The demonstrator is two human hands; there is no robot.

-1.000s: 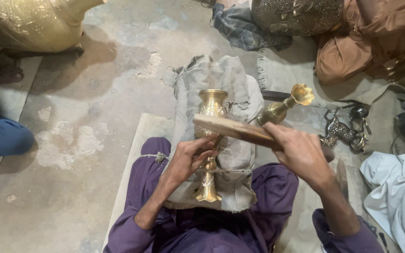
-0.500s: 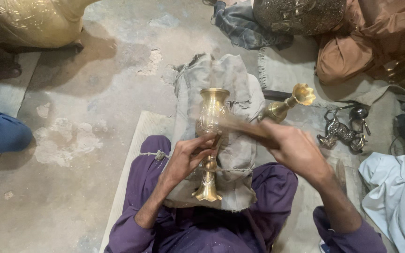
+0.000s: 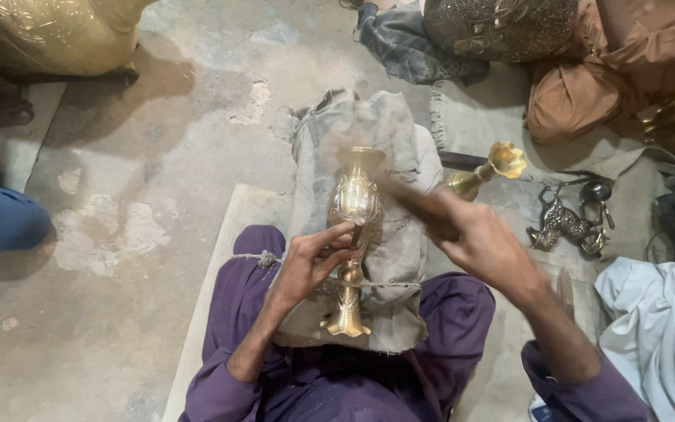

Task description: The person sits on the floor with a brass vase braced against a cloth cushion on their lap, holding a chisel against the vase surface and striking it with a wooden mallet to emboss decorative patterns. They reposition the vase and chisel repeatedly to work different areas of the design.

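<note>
Our left hand (image 3: 310, 266) grips the brass vase (image 3: 353, 234) on the cloth (image 3: 396, 141); our right hand (image 3: 478, 238) clasps a blurred stick (image 3: 408, 199).

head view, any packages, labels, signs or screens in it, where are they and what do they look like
None in view: no package, label, sign or screen.
The left hand holds a brass vase on a grey cloth pad.
The right hand is motion-blurred above it; what it holds cannot be told.
</note>
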